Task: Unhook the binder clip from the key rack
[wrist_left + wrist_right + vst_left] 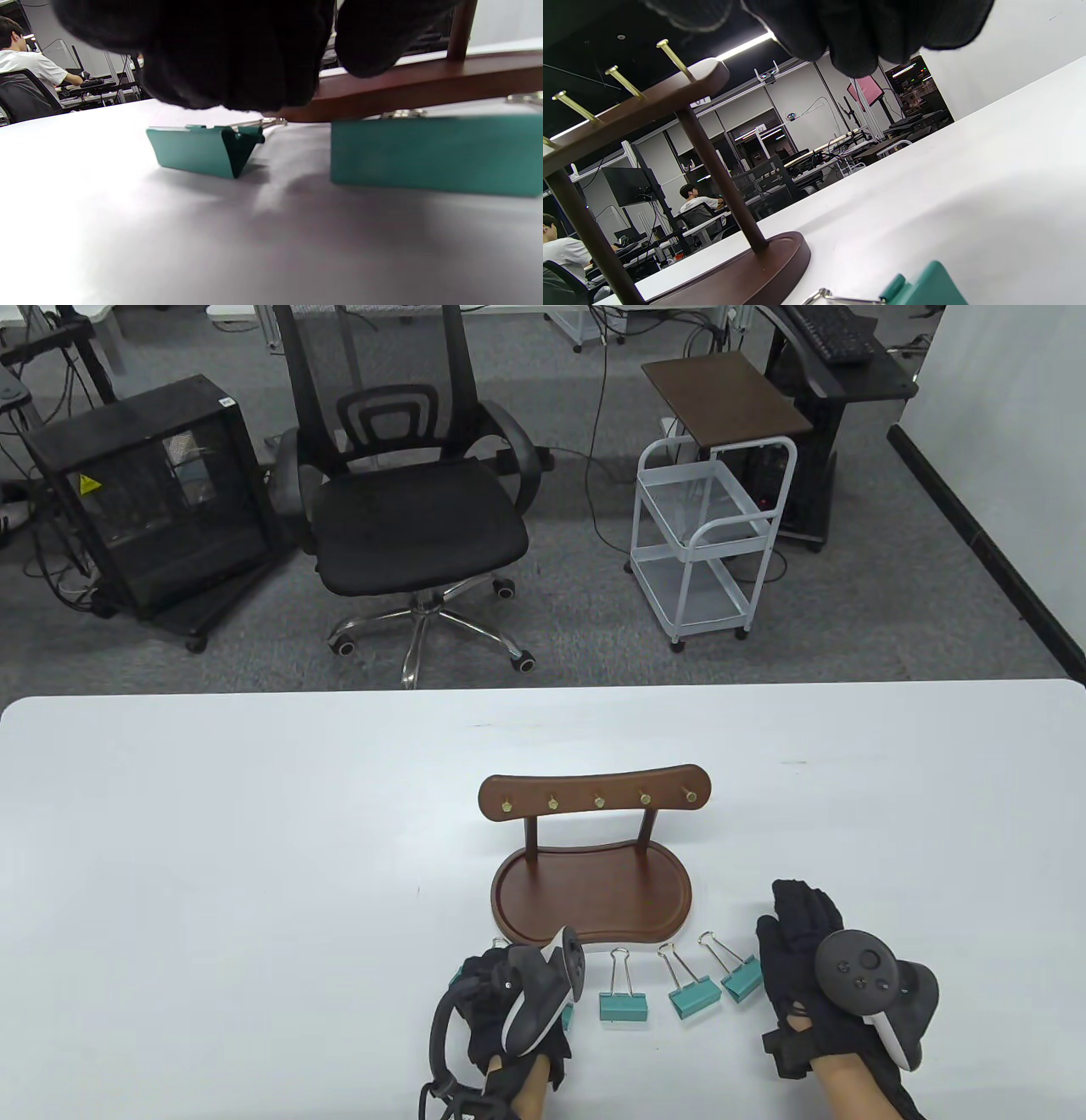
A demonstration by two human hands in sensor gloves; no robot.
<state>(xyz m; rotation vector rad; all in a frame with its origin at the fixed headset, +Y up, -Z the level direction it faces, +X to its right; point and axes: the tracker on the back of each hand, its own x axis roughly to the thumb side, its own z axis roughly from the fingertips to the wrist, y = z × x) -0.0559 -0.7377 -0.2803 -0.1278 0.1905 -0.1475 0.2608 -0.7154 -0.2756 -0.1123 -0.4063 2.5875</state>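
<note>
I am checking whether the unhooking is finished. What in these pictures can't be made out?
- Table view: a fourth teal binder clip is mostly hidden by the left hand and its tracker.
- Left wrist view: the hand's fingers are blurred; contact with the clip below is unclear.
- Right wrist view: the brown wooden key rack is cut off at the left edge, so not every brass hook shows.

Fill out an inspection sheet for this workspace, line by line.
Surface: white table, bare parts unmarked.
Job's things: key rack upright, all pegs bare; four binder clips lie on the table before it.
Clutter: nothing seen.
Grippers: left hand over the leftmost clip, grip hidden; right hand flat, holding nothing.
Cables: glove cable at the left wrist.
Surroundings: office chair, white cart, black cabinet.
</note>
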